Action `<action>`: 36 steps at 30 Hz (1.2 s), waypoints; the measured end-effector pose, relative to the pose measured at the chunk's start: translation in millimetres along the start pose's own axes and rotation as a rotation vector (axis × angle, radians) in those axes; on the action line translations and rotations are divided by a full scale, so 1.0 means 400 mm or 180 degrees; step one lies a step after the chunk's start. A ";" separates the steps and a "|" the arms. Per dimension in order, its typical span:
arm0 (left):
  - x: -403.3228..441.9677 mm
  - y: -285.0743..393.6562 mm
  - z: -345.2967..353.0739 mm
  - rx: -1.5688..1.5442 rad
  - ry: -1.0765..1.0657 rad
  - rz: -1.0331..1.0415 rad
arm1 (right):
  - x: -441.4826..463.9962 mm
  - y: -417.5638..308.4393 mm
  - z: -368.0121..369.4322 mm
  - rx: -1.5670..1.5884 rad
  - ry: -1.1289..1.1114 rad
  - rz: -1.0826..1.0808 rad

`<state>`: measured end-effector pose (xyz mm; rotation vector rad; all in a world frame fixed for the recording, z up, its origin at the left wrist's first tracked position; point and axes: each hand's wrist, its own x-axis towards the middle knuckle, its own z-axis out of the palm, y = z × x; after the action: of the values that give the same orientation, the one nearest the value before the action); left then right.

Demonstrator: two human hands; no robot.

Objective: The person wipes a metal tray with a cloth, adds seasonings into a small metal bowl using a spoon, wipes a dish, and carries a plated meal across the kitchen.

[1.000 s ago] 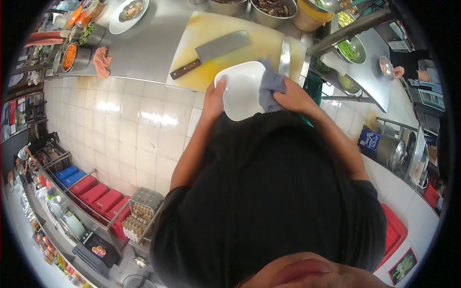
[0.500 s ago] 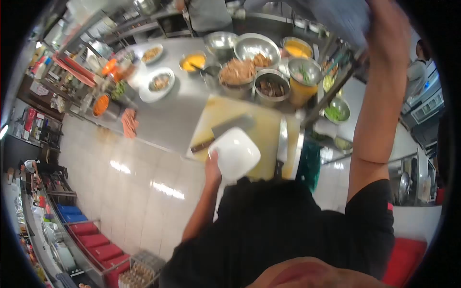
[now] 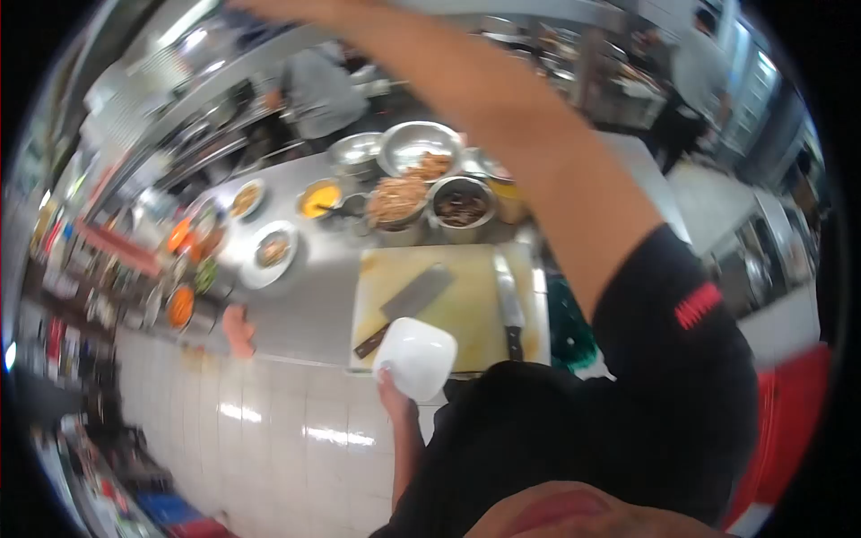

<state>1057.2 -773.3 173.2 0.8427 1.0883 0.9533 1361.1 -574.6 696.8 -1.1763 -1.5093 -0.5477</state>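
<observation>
A white square bowl (image 3: 415,359) is gripped at its rim by my left hand (image 3: 392,390), over the near edge of the yellowed cutting board (image 3: 421,260). On the board, a cleaver (image 3: 420,290) lies slantwise just beyond the bowl. A long kitchen knife (image 3: 507,296) lies along the board's right side, handle toward me. My right arm stretches up and across the view to the upper left. At the top edge, my right hand (image 3: 265,7) is mostly cut off and blurred; its fingers and anything in them cannot be made out.
Behind the board stand metal bowls of shredded food (image 3: 397,199), dark pieces (image 3: 462,208) and yellow liquid (image 3: 320,199). A white plate of food (image 3: 269,255) and a pink cloth (image 3: 238,330) lie leftward on the steel counter. Two people in grey (image 3: 323,90) stand beyond.
My right arm has swung from the upper right across to the upper left; the grey-blue thing near that hand is out of clear sight. My left hand still holds the bowl. The view has shifted.
</observation>
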 end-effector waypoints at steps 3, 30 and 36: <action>0.010 -0.024 -0.014 -0.0533 -0.0062 -0.0031 | -0.285 -0.099 -0.020 0.0091 0.0363 -0.0499; -0.177 -0.164 0.679 0.0999 -0.2645 -0.0091 | -1.678 0.327 -1.018 0.0058 0.2056 0.4782; -0.215 -0.254 0.602 0.1173 -0.2092 -0.0248 | -1.742 0.624 -1.154 -0.0409 0.2570 0.4766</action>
<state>1294.6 -911.9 170.5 1.2903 0.7146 0.3546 1736.6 -1123.3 132.1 -1.5429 0.2585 -0.0107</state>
